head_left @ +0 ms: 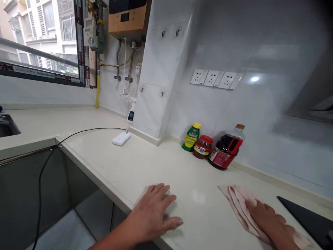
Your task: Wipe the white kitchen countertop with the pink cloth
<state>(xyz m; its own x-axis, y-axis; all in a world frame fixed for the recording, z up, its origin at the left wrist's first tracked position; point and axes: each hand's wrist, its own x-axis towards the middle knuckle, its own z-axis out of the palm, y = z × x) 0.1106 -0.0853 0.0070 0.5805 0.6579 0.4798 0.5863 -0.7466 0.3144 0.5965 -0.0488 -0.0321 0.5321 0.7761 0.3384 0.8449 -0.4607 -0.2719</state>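
Observation:
A pale pink cloth (246,211) lies folded and rumpled on the white countertop (197,198). My right hand (270,218) presses down on it with curled fingers, slightly smeared by motion. Nearer the counter's front edge, my left hand (153,211) is open, fingers spread over the surface and nothing in it. Behind the cloth, against the wall, stand a large dark sauce bottle (225,151) with a red handle, a red-lidded jar (203,147) and a green bottle (191,137) with a yellow cap.
Right of the cloth is the black edge of a cooktop (304,215). A white power bank (121,138) lies further left, its black cable (78,132) running over the counter edge. Beside the wall column stands a spray bottle (131,110). A sink (9,125) is at far left.

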